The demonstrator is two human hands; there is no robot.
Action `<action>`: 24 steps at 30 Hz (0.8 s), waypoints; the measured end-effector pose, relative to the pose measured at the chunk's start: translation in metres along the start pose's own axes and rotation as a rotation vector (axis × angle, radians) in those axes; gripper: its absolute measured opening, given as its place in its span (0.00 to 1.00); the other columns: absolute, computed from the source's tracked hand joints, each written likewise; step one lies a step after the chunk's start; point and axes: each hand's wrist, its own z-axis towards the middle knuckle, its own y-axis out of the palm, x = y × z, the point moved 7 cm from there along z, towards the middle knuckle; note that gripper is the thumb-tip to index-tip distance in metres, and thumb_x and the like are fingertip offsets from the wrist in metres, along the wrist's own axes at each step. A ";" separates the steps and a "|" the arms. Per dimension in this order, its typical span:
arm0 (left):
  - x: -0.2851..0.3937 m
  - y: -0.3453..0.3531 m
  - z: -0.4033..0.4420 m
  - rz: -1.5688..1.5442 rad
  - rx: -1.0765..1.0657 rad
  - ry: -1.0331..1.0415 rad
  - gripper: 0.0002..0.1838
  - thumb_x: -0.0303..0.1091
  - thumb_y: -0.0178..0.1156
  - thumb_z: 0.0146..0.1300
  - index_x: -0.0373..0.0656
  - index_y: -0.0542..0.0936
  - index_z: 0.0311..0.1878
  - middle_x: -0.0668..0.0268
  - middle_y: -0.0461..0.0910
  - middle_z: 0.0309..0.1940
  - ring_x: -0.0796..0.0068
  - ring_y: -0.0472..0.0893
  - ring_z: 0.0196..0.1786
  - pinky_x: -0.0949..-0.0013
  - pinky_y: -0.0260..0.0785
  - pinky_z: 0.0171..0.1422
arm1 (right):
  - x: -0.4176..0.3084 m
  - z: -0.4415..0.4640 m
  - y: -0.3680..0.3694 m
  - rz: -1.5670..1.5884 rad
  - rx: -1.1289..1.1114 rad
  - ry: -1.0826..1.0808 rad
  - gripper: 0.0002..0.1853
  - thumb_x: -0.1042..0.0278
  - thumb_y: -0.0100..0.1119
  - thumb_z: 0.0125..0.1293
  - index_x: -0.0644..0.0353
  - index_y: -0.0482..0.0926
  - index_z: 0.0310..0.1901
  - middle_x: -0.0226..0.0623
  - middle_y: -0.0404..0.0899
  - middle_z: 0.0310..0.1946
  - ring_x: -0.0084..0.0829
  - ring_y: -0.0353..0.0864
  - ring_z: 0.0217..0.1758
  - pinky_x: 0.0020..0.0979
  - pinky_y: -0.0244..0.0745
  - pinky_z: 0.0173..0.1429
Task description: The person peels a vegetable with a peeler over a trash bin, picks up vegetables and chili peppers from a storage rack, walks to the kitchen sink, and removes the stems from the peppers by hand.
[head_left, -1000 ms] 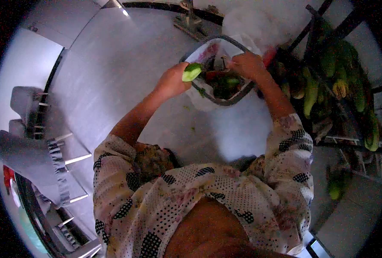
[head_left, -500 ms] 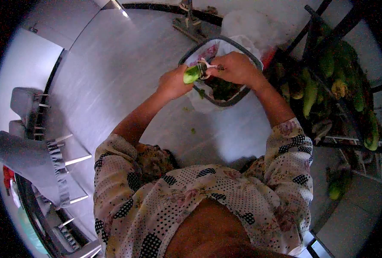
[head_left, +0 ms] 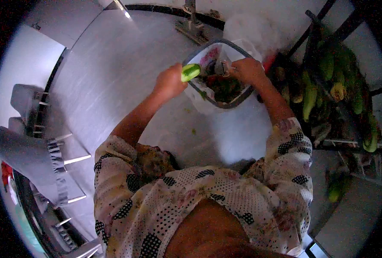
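My left hand [head_left: 168, 81] is closed around a partly peeled cucumber [head_left: 191, 72], whose pale green end points toward the bin. In my right hand [head_left: 249, 71], held over the bin's right side, is a peeler [head_left: 225, 69] with its head pointing left, apart from the cucumber. Below both hands stands a grey-rimmed waste bin [head_left: 227, 104] with a plastic liner. Dark green peelings [head_left: 225, 90] lie inside it.
On the right, a dark rack [head_left: 313, 69] holds several long green vegetables [head_left: 310, 95]. Another green vegetable [head_left: 336, 191] lies lower down. Grey-covered chairs [head_left: 30, 159] stand at the left. Small green scraps [head_left: 194, 131] dot the floor.
The peeler has come away from the cucumber as my right hand moved right and slightly down. My left hand has shifted a little left with the cucumber.
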 end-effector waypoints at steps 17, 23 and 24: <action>0.029 -0.006 0.005 0.273 0.027 0.133 0.13 0.29 0.61 0.47 0.37 0.71 0.36 0.53 0.77 0.30 0.52 0.80 0.32 0.56 0.73 0.34 | -0.026 0.013 -0.005 0.041 0.049 -0.077 0.20 0.42 0.52 0.59 0.51 0.81 0.32 0.40 0.80 0.29 0.45 0.79 0.35 0.46 0.72 0.37; 0.022 0.001 0.002 0.303 0.041 0.123 0.13 0.29 0.61 0.46 0.38 0.70 0.35 0.53 0.77 0.31 0.53 0.80 0.30 0.56 0.73 0.32 | 0.006 0.003 0.000 0.048 -0.051 -0.024 0.23 0.40 0.47 0.61 0.51 0.80 0.40 0.44 0.81 0.36 0.47 0.81 0.40 0.48 0.75 0.44; 0.023 0.005 0.004 0.307 0.042 0.122 0.13 0.29 0.61 0.46 0.38 0.70 0.35 0.53 0.77 0.31 0.53 0.80 0.30 0.56 0.73 0.32 | 0.005 0.005 -0.002 0.089 -0.039 -0.037 0.24 0.39 0.47 0.61 0.51 0.80 0.40 0.44 0.81 0.36 0.47 0.81 0.39 0.48 0.74 0.44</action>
